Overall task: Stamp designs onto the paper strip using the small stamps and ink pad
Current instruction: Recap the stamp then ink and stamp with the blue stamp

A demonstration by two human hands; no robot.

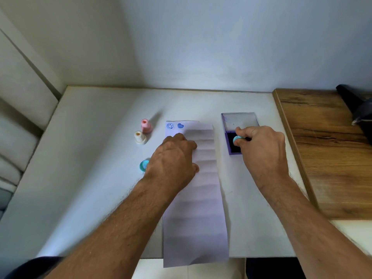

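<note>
A long white creased paper strip (203, 198) lies on the white table (90, 158), its near end hanging over the front edge. A blue smiley (170, 126) and a blue heart (180, 125) are printed at its far end. My left hand (175, 160) rests palm down on the strip's left side. My right hand (261, 146) grips a light blue stamp (236, 139) held against the dark pad of the open purple ink pad (234, 147). The ink pad's clear lid (239, 120) lies flat behind it.
A pink stamp (146, 125) and a cream stamp (139, 137) stand left of the strip. A turquoise cap or stamp (144, 165) lies by my left wrist. A wooden board (326, 150) adjoins the table on the right, with a dark object (356, 105) on it.
</note>
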